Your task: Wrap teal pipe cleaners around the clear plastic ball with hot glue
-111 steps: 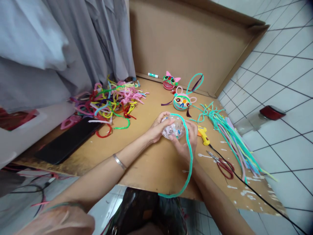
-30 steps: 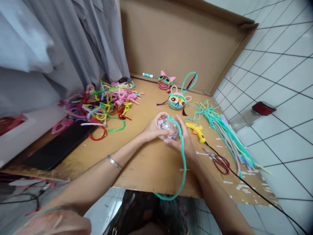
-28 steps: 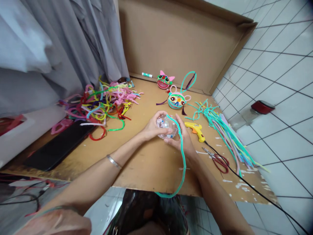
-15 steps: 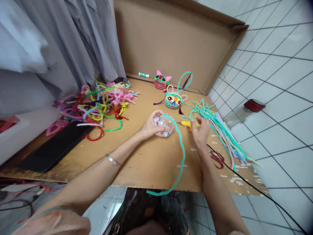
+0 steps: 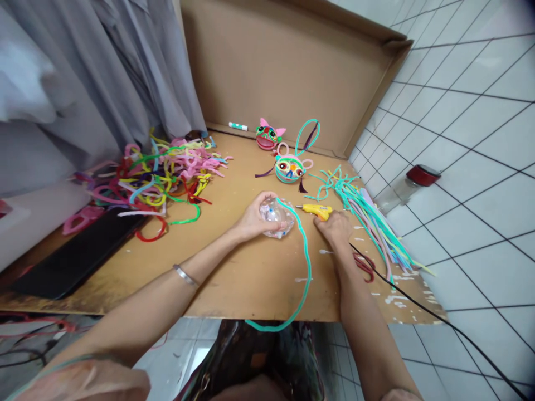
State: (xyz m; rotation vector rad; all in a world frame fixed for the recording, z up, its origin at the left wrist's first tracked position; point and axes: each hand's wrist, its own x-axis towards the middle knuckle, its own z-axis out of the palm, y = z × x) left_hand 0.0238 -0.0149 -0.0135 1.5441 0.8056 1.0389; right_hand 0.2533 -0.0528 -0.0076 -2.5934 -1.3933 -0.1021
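Glue gun (image 5: 314,210) now gripped by right hand (image 5: 334,228), off clear ball (image 5: 276,217).

The right hand (image 5: 336,228) covers the glue gun (image 5: 314,210) handle, so its grip seems unclear.

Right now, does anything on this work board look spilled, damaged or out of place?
Yes. White dried drips and smears spot the cardboard board near its right edge, beside the red scissors. The teal pipe cleaner runs from the clear ball and hangs over the front edge.
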